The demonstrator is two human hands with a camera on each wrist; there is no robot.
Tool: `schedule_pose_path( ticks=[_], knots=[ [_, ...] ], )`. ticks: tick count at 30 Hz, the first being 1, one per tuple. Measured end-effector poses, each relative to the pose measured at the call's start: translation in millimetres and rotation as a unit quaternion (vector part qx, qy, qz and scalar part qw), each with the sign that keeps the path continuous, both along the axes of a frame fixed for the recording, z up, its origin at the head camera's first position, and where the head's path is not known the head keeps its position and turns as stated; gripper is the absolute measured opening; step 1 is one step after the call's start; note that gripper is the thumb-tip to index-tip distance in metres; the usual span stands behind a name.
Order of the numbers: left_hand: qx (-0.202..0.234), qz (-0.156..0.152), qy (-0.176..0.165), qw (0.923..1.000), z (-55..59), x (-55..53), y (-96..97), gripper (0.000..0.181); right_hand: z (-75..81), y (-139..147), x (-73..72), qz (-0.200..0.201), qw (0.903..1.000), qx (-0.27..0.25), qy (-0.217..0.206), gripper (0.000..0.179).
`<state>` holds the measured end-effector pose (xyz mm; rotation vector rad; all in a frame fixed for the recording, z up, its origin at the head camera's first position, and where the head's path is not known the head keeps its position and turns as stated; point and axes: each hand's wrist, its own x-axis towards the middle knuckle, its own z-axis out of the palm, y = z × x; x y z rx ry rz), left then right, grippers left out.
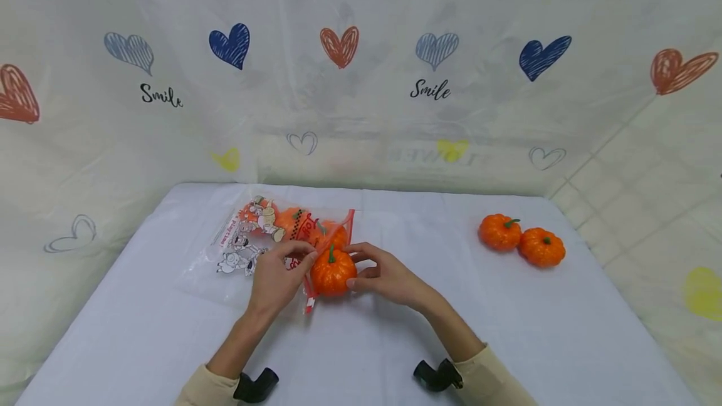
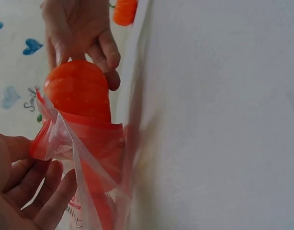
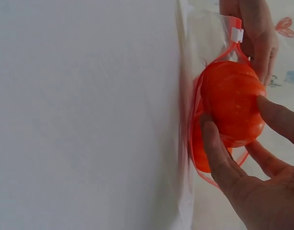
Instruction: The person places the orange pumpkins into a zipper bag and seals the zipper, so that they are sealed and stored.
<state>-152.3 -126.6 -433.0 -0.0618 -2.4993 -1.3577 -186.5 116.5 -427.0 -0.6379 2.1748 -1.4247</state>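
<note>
My right hand (image 1: 389,275) grips a small orange pumpkin (image 1: 333,273) with a green stem, thumb and fingers spread around its side. The pumpkin sits in the mouth of a clear zip bag (image 1: 209,281) with a red edge. My left hand (image 1: 282,274) pinches that red edge between thumb and fingers, as the left wrist view shows. More orange pumpkins (image 1: 290,221) lie inside the bag, partly hidden by its printed figures and red lettering. In the right wrist view a white slider (image 3: 237,34) sits on the red zip.
Two more pumpkins, one (image 1: 499,232) beside another (image 1: 542,247), stand at the right rear of the white-covered table (image 1: 429,224). A pale curtain (image 1: 361,105) with printed hearts hangs behind the table.
</note>
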Motion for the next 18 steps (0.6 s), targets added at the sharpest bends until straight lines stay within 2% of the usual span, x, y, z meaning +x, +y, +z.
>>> schedule_pose_path(
  ticks=[10, 14, 18],
  knots=[
    [0.023, -0.008, 0.001, 0.9997, -2.3, 2.1, 1.4, 0.016, -3.7, -4.2, 4.4, -0.017, 0.9995, 0.002, 0.028, 0.058],
    [0.014, -0.017, 0.012, 0.9997, -1.7, 1.5, 0.7, 0.019, -3.0, -6.4, 4.6, -0.022, 0.9988, 0.004, 0.043, 0.059],
    [0.005, -0.024, 0.006, 0.9997, -0.5, 1.2, -0.5, 0.022, -1.7, -8.5, 6.1, -0.033, 0.9983, 0.007, 0.047, 0.058]
  ],
)
